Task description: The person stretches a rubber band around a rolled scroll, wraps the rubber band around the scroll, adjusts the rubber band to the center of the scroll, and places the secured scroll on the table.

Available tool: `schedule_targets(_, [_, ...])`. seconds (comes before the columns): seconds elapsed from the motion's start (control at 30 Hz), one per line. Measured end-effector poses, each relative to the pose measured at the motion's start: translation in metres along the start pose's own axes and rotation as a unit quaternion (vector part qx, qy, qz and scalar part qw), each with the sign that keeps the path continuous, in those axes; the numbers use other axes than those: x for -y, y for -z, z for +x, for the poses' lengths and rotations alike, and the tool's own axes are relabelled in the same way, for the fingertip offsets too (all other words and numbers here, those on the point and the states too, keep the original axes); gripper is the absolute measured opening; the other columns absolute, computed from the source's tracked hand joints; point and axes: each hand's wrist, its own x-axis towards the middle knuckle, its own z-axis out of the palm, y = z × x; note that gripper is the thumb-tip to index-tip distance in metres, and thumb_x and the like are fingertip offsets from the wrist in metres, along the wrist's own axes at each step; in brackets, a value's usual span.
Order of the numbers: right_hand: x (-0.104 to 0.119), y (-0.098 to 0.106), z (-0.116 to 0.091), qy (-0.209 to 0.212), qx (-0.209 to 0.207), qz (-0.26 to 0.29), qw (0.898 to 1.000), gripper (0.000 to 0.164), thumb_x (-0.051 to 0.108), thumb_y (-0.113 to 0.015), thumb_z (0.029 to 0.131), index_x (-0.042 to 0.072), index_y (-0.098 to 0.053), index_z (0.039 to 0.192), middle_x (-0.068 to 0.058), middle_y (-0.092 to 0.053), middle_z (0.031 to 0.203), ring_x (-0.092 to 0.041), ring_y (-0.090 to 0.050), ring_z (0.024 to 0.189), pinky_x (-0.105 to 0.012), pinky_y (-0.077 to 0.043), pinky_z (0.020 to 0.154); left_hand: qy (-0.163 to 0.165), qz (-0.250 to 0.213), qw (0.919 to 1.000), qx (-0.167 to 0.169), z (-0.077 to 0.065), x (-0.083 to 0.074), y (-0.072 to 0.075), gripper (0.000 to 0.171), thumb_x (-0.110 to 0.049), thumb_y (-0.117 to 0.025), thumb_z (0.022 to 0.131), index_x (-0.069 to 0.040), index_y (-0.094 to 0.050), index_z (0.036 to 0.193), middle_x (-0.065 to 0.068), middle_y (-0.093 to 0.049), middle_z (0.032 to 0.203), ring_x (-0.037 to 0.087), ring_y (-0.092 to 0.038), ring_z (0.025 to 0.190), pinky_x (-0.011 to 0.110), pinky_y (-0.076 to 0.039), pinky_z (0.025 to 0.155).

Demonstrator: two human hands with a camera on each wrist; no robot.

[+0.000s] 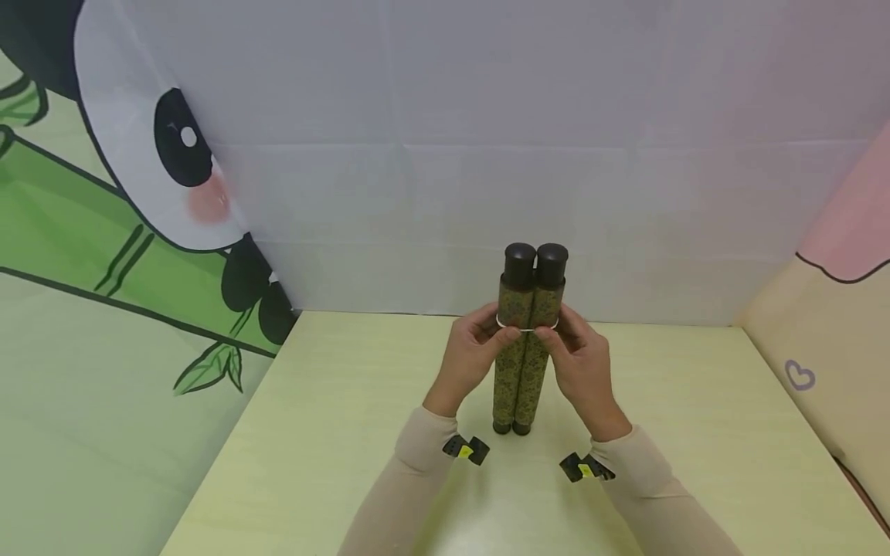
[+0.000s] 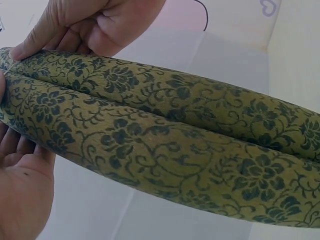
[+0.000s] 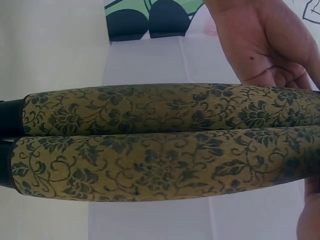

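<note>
Two long rolled scrolls [image 1: 515, 378] stand side by side, nearly upright, their lower ends close over the table. Olive cloth with dark flowers covers both, and black knobs [image 1: 552, 265] cap the tops. A thin white band [image 1: 526, 330] loops round the pair in their upper part. My left hand [image 1: 476, 351] grips the left side at the band, thumb in front and fingers behind. From the right side my right hand [image 1: 582, 367] mirrors it, its thumb also at the band. In the left wrist view the flowered cloth [image 2: 150, 145] fills the middle.
The pale yellow table [image 1: 292, 448] spreads beneath the hands. Behind it rises a light grey wall covering [image 1: 445, 193]. A cartoon panda and green bamboo [image 1: 160, 239] are printed on the left side covering; the right one is cream and pink.
</note>
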Motion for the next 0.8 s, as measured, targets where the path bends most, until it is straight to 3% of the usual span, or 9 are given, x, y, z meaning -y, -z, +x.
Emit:
schedule_targets(0.13, [0.013,-0.002,-0.004,-0.002,-0.002,-0.016,1.0,0.043,0.005,-0.061,0.09,0.0,-0.051,0.132,-0.021,-0.064,0.11,-0.006,-0.061,0.079,-0.015,-0.046,0.066,0.013,-0.014,0.9998,0.008,-0.004,-0.004,0.001,0.047,-0.038,-0.065,0.086,-0.013,-0.059,0.126,0.01,-0.067,0.101,0.017,-0.064,0.08,0.036,-0.054,0.076])
schedule_targets(0.27, [0.018,-0.001,-0.006,-0.007,0.013,0.013,1.0,0.047,0.001,-0.06,0.09,0.0,-0.046,0.135,-0.021,-0.06,0.117,-0.006,-0.06,0.096,-0.018,-0.048,0.08,0.019,-0.017,0.9995,0.019,-0.008,-0.023,0.003,0.047,-0.032,-0.065,0.088,-0.009,-0.056,0.128,0.011,-0.065,0.107,0.014,-0.062,0.084,0.031,-0.052,0.076])
schedule_targets(0.43, [0.026,-0.001,-0.004,-0.003,0.02,0.048,0.999,0.052,-0.006,-0.06,0.087,0.005,-0.046,0.136,-0.016,-0.057,0.121,-0.012,-0.057,0.107,-0.024,-0.045,0.091,0.006,-0.014,0.9989,0.044,-0.008,-0.044,0.004,0.058,-0.041,-0.065,0.086,-0.008,-0.052,0.132,0.012,-0.061,0.117,0.017,-0.061,0.098,0.032,-0.051,0.081])
schedule_targets(0.6, [0.033,-0.007,-0.007,0.001,0.01,0.034,0.999,0.043,-0.001,-0.064,0.087,-0.001,-0.053,0.128,-0.017,-0.061,0.116,-0.011,-0.059,0.107,-0.025,-0.047,0.091,0.013,-0.004,0.9987,0.049,-0.012,-0.049,0.006,0.054,-0.042,-0.065,0.086,-0.008,-0.057,0.127,0.007,-0.066,0.103,0.015,-0.06,0.077,0.028,-0.049,0.065])
schedule_targets(0.8, [0.037,-0.013,-0.015,0.006,0.0,0.031,0.999,0.042,0.0,-0.065,0.086,-0.005,-0.053,0.126,-0.023,-0.06,0.115,-0.01,-0.06,0.107,-0.025,-0.048,0.089,0.0,-0.008,0.9989,0.046,-0.02,-0.044,0.011,0.046,-0.035,-0.066,0.086,-0.006,-0.061,0.122,0.001,-0.057,0.073,0.017,-0.043,0.055,0.026,-0.04,0.054])
